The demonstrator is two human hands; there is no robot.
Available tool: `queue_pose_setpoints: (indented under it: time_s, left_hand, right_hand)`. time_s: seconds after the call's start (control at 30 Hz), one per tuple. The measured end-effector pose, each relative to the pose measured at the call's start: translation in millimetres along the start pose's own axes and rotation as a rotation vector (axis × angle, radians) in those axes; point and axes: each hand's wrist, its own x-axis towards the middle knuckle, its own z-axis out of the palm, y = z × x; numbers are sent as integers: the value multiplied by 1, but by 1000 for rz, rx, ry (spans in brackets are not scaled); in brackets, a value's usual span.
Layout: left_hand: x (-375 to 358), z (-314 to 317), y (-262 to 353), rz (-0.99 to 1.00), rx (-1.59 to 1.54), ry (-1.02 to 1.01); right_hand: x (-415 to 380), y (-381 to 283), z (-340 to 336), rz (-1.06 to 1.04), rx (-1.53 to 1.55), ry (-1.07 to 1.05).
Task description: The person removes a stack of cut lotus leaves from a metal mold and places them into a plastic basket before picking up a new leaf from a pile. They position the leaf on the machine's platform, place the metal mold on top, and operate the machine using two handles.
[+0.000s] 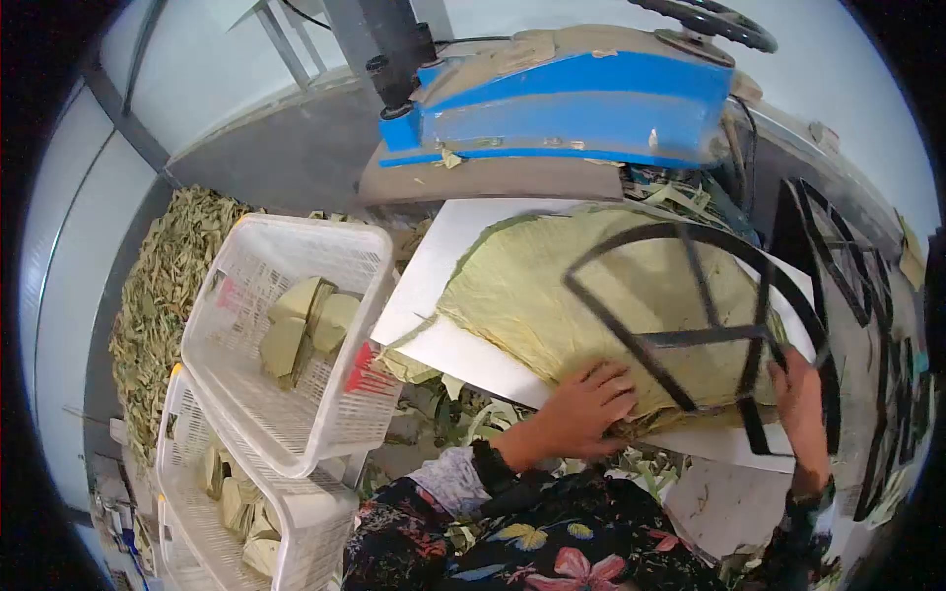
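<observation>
A large stack of pale green dried leaves lies on a white board below the blue machine. My left hand rests on the front edge of the leaves, its fingers bent over them. In my right hand, at the right edge of the board, is a black metal frame, a fan-shaped cutter with several bars. The frame is tilted above the right part of the leaves. The fingertips of my right hand are partly hidden behind its bar.
Behind the board stands the blue machine with a black handwheel. At left, a white basket holding cut leaf pieces sits above another basket. Leaf scraps are heaped beyond. More black frames stand at right.
</observation>
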Motion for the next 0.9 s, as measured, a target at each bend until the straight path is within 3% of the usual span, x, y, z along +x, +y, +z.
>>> queue_pose_setpoints:
  time_s: [0.07,0.13,0.27,0.33,0.47,0.53,0.57,0.63,0.67,0.73,0.9]
  left_hand:
    - [-3,-3,-1,6,-6,3]
    - [-2,-10,1,-102,-22,-252]
    - [-6,-2,-4,-119,-95,-241]
    - [-6,-3,-3,-38,-60,-44]
    - [-4,-5,-4,1,-82,-29]
    - [-2,-10,0,-140,-172,-218]
    - [-1,-12,2,-98,-199,-240]
    - [5,-16,3,-211,-89,-434]
    - [6,-13,2,-181,-97,-379]
    - [4,-6,-2,-115,-81,-305]
    - [12,-6,-1,-11,33,-194]
  right_hand:
    - [28,-30,20,-93,-10,-29]
    - [50,-56,37,-107,11,-51]
    - [76,-84,61,-188,2,-99]
    - [81,-86,72,-192,-19,-136]
    - [84,-78,89,-185,-117,-164]
    - [83,-72,91,-186,-90,-176]
    - [83,-71,91,-198,-67,-164]
    - [87,-76,95,-58,-120,-234]
    - [88,-81,90,-93,-176,-264]
    - [85,-63,102,-301,-218,-86]
    - [91,-60,104,-387,-270,20]
